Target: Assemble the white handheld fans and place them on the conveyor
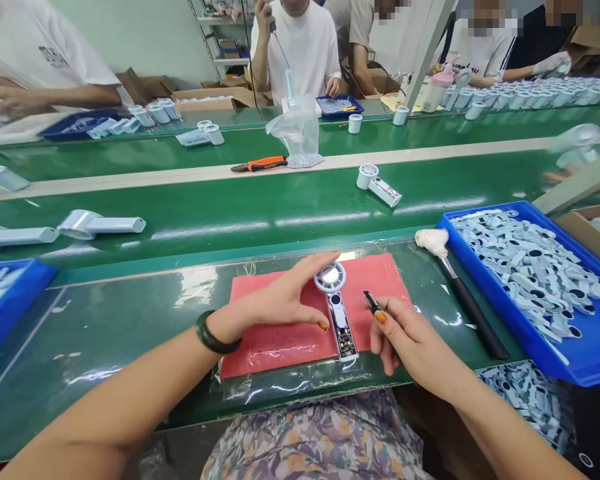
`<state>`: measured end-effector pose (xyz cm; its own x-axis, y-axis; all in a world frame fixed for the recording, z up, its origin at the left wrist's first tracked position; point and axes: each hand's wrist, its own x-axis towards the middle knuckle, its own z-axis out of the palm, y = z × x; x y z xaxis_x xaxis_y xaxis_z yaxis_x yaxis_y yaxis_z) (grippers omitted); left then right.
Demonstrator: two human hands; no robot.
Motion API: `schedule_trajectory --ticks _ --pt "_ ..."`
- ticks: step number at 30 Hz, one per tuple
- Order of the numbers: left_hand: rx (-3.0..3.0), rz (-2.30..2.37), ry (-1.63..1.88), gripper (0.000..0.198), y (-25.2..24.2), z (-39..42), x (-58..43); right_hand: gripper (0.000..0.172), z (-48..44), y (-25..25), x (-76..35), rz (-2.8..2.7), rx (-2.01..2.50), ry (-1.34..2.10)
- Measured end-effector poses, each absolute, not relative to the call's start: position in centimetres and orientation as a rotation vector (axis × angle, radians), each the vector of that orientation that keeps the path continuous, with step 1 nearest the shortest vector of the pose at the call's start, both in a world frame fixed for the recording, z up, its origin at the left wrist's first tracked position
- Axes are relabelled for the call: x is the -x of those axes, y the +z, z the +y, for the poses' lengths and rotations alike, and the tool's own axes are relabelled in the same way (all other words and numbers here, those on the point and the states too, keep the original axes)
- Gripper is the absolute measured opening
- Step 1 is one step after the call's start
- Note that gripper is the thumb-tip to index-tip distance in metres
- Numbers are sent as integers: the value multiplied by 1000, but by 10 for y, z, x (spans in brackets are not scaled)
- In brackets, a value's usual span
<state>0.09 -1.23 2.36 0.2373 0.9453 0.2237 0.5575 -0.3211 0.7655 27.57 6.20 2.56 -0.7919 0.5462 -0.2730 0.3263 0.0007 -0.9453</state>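
Where both hands meet over the red mat (pixel 275 343) on the counter (pixel 130 320), we show the left hand (pixel 280 301) with its fingers (pixel 307 267) spread wide. Its forefinger runs past the far side of the round head of the fan body (pixel 336 313), and its thumb lies just left of the handle. The fan body sits in the fork between them; we cannot tell whether the thumb touches the handle. The fan body lies flat on the mat, head away from us, with the handle open so that a circuit board shows along it. A dark bracelet (pixel 215 335) circles the left wrist.

We show the right hand (pixel 413 343) just right of the handle, thumb and forefinger pressed together on a black tool (pixel 373 302). The tool's tip points toward the fan body without touching it, and the remaining fingers hang loosely curled.

Right of these fingers, a brush (pixel 473 313) with a black handle and a pale head lies on the counter. Just beyond it stands a blue tray (pixel 587 357) filled with pale blue parts. Beyond the fingertips of both hands runs a green conveyor belt (pixel 230 213) carrying white fans (pixel 379 185). Well beyond, orange-handled pliers (pixel 260 164) lie near a clear plastic bag (pixel 295 130). Other people sit at the far side.
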Motion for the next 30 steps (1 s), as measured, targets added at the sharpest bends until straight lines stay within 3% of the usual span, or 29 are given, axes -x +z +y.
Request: schedule_trajectory --ticks 5,11,17,30 --pt "-1916 1257 971 97 11 0 -7 36 63 29 -267 -2388 996 1753" --pt "-1655 1363 1103 117 0 -8 -16 27 70 32 -261 -2519 1028 1551" --pt "-1544 1537 1063 87 7 -5 -28 31 74 37 -267 -2494 1042 1596" --pt "-1476 1502 1089 84 11 1 -34 30 86 59 -264 -2399 1206 2016"
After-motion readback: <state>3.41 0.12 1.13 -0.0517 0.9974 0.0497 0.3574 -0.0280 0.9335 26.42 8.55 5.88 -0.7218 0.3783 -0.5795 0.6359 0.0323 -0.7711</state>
